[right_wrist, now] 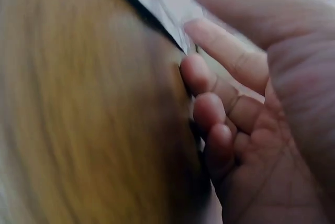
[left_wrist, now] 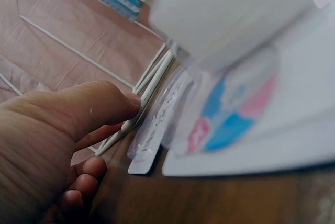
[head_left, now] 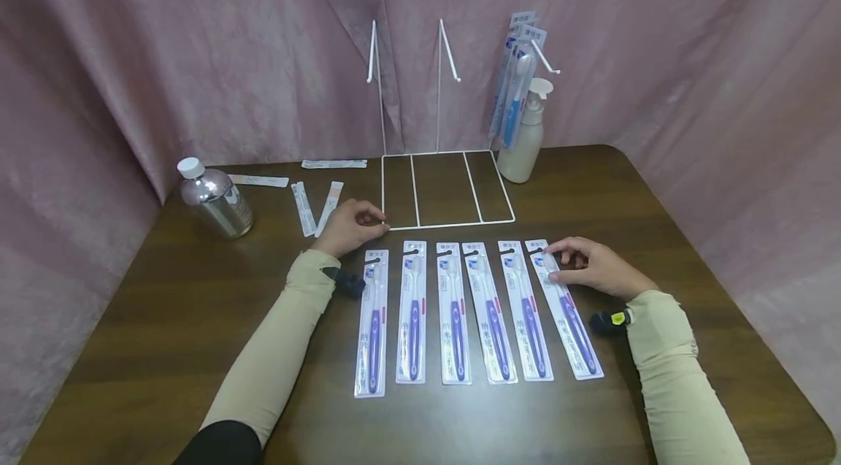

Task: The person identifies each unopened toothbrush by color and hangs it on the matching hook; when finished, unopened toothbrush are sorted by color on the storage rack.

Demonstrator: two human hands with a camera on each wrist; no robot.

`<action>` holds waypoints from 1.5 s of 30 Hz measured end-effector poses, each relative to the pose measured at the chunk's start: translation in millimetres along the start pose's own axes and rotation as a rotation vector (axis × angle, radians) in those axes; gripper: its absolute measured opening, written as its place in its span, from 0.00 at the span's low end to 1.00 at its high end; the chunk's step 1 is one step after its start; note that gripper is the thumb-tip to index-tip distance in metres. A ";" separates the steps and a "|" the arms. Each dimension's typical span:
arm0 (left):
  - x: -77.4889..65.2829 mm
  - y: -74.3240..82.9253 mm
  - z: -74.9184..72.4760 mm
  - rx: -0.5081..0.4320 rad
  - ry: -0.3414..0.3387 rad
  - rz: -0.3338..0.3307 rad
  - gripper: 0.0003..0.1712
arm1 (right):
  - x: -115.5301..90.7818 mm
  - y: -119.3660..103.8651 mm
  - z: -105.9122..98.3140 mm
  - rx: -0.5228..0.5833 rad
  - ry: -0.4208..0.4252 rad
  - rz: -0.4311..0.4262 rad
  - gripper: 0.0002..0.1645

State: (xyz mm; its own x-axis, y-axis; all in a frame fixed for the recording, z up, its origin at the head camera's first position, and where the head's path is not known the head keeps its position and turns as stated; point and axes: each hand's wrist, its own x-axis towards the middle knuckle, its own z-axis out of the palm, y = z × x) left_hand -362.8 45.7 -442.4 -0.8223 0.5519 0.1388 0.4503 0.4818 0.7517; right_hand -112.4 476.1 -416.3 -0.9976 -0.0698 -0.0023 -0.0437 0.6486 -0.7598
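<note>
At the front left corner of a white wire display rack (head_left: pixel 453 225), my left hand (head_left: pixel 351 226) pinches the wire between thumb and fingers; the left wrist view shows the thumb (left_wrist: pixel 112 101) against it. My right hand (head_left: pixel 594 266) holds the upper right edge of the rightmost packaged toothbrush (head_left: pixel 573 323) with thumb and index finger, the other fingers curled. That toothbrush has a purple handle and lies slanted on the table. Several more purple toothbrush packs (head_left: pixel 414 333) lie in a row to its left. The leftmost pack (head_left: pixel 371 348) is just below my left wrist.
Blue toothbrush packs (head_left: pixel 519 96) hang from the rack's right hook, before a white pump bottle (head_left: pixel 523 147). The left hook (head_left: pixel 371 56) and middle hook (head_left: pixel 449 52) hold nothing. A silvery bottle (head_left: pixel 220 202) and several slim sachets (head_left: pixel 302 208) lie at the left.
</note>
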 end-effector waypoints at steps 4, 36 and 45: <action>-3.4 -1.8 3.6 0.002 0.012 0.005 0.13 | -0.4 4.7 3.8 -0.016 0.032 -0.015 0.24; 7.1 0.3 14.1 -0.052 0.019 -0.003 0.13 | 97.4 -209.2 -8.9 -0.195 0.802 -0.590 0.23; 10.9 0.8 25.2 -0.063 0.025 0.022 0.13 | 128.7 -205.4 4.5 -0.175 0.868 -0.462 0.22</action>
State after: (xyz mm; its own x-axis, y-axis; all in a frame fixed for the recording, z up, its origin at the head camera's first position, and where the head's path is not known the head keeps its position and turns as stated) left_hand -362.7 69.2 -456.5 -0.8210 0.5446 0.1713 0.4466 0.4257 0.7870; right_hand -231.6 330.4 -263.4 -0.5718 0.1894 0.7982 -0.3752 0.8049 -0.4598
